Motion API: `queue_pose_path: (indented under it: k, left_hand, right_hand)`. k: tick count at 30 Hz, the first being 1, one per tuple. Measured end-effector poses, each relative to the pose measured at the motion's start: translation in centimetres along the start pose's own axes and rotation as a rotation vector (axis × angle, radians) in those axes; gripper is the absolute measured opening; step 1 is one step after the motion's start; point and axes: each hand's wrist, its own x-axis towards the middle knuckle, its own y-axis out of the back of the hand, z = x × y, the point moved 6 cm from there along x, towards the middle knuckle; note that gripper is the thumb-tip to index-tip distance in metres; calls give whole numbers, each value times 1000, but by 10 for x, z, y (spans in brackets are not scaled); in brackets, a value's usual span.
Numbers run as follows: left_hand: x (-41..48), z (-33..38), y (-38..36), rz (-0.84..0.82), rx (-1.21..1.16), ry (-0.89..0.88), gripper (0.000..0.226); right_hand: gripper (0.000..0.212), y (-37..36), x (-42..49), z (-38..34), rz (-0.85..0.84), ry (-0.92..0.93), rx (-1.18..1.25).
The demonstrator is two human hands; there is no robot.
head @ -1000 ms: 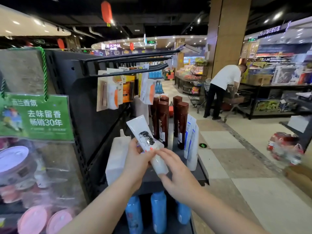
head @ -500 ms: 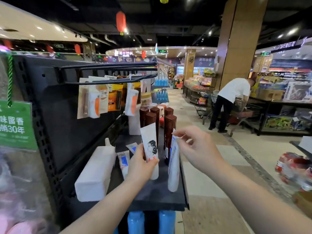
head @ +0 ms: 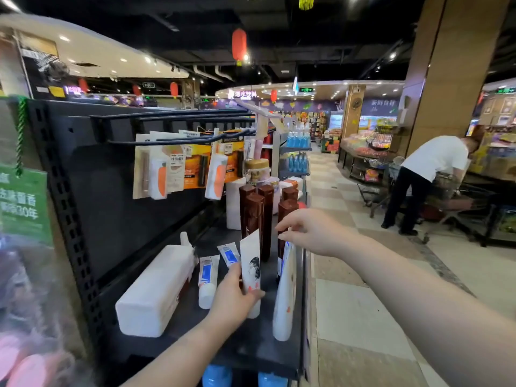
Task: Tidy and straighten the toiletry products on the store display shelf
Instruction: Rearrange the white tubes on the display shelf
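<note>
Floor (head: pixel 349 303): light and brown square tiles, right of the grip.
Pillar (head: pixel 452 79): big and brown, up and right of the grip.
Ceiling (head: pixel 195 12): dark, small bright lights.
Lanterns (head: pixel 239 46): red, high above the grip.
Person (head: pixel 435 160): white shirt, bent over a cart (head: pixel 446 188), far right.

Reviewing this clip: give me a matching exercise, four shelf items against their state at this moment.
Items:
1. face-print tube
2. brown bottles
3. big white bottle
4. rightmost tube

States:
A. lying on its side
B. held by the left hand
C. standing upright in a group, untouched
D. pinched at the top by the right hand

Pairs: 1-B, 2-C, 3-A, 4-D
</note>
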Motion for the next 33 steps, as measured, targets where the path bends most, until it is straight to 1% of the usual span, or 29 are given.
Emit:
queue_pose_path:
  k: [4,9,14,17,21,24,27,28,31,33]
  left_hand:
    - [-1,-8,-4,-82,50,36,58]
    - [7,-4,-7,-54,96,60,59]
    - [15,2,-16,-28,122,46,62]
    - [17,-1,-17,-36,127,59,64]
    - [13,-1,-15,-69,126,33,69]
    - [7,-5,-8,-82,130,26,76]
    - [4,-10,10,-23,159,-4,73]
    - [4,-12,14,-32,136,7,73]
    - [9,-11,10,-99,-14,75,80]
    - [13,-5,0,-102,-14,60,76]
  right_hand:
    - [24,-1,0,5,17,-7,57]
    - [27,-1,0,7,0,-14,44]
    - [26,-2,0,7,2,-21,37]
    - [25,-2,1,6,13,-35,45]
    - [24,-1,-1,4,28,-59,47]
    - [24,9,-5,-5,107,-57,27]
    - [21,23,-7,-29,287,7,40]
    - [20,24,-7,-40,323,35,48]
    - [17,19,-2,-65,316,79,74]
    - [17,19,0,-68,315,69,63]
